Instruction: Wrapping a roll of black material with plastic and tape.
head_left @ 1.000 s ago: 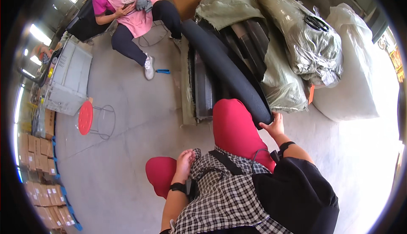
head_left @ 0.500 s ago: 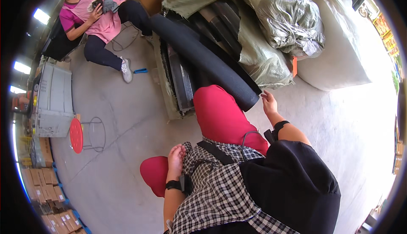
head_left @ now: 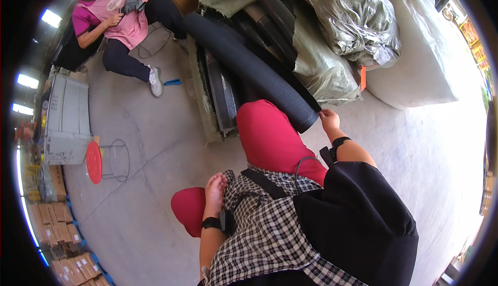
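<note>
The right hand (head_left: 329, 118) is pinching the near end of a long black foam tube (head_left: 249, 68) between fingers and thumb, right at its lower rim. The tube is lying slantwise, running from that hand up and away toward a stack of dark flat panels (head_left: 220, 91) standing on edge on the floor. The left hand (head_left: 215, 190) is resting flat and open on the person's left knee, fingers spread loosely, gripping nothing; both knees are showing red trousers under a checked shirt.

Behind the tube, bulky packages are piling up: an olive-green woven sack (head_left: 316, 68) is leaning against the tube's far side, a clear crinkled plastic bag (head_left: 353, 21) is sitting on top of it, and a large white sack (head_left: 415, 63) is bulging at the right, with a small orange tag (head_left: 362, 78) hanging between the green sack and the white one. At the lower left rim, flattened brown cardboard boxes (head_left: 57, 218) are stacking along the wall, and a grey metal cabinet (head_left: 65, 117) is lying beside a wire stool with a round red seat (head_left: 94, 162).

Another person in a pink apron (head_left: 122, 14) is sitting at the upper left, a small blue tool (head_left: 173, 82) lying near that person's shoe. The floor (head_left: 150, 146) is bare grey concrete, marked with faint cracks, and bright ceiling lights are glaring at the left edge.
</note>
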A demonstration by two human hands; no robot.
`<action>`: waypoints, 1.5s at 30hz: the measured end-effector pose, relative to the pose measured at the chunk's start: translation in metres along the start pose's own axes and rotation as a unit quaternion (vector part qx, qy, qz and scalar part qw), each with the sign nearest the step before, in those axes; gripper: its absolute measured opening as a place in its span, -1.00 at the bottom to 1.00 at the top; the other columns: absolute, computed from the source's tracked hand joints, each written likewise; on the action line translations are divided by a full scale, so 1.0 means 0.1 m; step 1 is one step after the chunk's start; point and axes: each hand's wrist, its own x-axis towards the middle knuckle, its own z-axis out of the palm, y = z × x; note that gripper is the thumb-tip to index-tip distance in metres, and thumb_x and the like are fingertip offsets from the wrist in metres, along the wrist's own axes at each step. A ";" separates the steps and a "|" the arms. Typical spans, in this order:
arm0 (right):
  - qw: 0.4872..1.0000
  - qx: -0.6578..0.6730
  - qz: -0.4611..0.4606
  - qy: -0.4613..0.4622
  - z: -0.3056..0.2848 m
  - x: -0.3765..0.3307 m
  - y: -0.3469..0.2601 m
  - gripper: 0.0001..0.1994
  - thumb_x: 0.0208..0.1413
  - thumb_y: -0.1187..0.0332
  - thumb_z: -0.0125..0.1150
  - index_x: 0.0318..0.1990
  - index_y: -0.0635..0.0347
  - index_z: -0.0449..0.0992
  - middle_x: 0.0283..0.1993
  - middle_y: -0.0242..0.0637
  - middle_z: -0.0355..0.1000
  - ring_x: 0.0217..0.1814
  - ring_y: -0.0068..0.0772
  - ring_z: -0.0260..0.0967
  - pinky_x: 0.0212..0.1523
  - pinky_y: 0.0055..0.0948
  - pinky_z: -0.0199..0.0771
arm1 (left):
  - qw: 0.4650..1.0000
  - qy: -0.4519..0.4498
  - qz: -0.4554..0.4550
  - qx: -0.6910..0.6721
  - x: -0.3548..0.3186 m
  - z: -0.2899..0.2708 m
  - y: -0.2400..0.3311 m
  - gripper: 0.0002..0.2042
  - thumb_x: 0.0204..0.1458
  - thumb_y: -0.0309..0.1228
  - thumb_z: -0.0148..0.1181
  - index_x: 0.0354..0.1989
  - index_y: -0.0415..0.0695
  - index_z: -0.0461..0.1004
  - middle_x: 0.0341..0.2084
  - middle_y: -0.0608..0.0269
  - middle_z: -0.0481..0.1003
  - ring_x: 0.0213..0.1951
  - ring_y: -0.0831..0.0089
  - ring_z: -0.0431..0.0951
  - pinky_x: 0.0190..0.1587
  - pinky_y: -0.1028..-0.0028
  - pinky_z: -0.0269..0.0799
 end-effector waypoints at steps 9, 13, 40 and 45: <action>0.997 -0.070 -0.020 0.009 -0.01 0.04 0.00 -0.80 -0.13 0.28 0.17 -0.36 0.17 0.52 -0.42 -0.20 0.48 -0.34 -0.29 0.46 -0.27 -0.42 0.40 | 1.000 0.003 -0.013 0.006 0.03 0.01 0.01 -0.82 0.03 -0.45 -0.04 -0.19 -0.20 0.34 -0.34 0.23 0.45 -0.30 0.49 0.44 -0.20 0.55 0.34; 0.993 -0.113 -0.039 0.007 -0.05 0.02 -0.07 -0.80 -0.12 0.26 0.14 -0.37 0.16 0.52 -0.41 -0.19 0.48 -0.32 -0.25 0.45 -0.25 -0.38 0.41 | 1.000 0.006 -0.009 0.011 0.05 -0.01 -0.01 -0.78 0.00 -0.42 0.00 -0.18 -0.20 0.34 -0.34 0.21 0.44 -0.28 0.43 0.44 -0.16 0.50 0.34; 0.991 -0.107 -0.071 -0.019 -0.05 0.14 0.12 -0.79 -0.15 0.23 0.18 -0.39 0.16 0.52 -0.43 -0.24 0.48 -0.35 -0.31 0.46 -0.29 -0.44 0.42 | 1.000 0.013 -0.017 0.004 0.03 0.00 -0.04 -0.84 0.00 -0.43 0.00 -0.24 -0.15 0.37 -0.36 0.25 0.46 -0.30 0.47 0.46 -0.23 0.54 0.36; 0.976 -0.211 -0.058 0.023 -0.03 0.21 0.13 -0.82 -0.15 0.27 0.09 -0.41 0.09 0.54 -0.42 -0.17 0.47 -0.31 -0.21 0.44 -0.25 -0.36 0.42 | 1.000 0.020 -0.012 -0.016 0.02 0.06 -0.03 -0.86 0.00 -0.45 -0.01 -0.26 -0.16 0.39 -0.40 0.27 0.47 -0.36 0.54 0.46 -0.30 0.62 0.36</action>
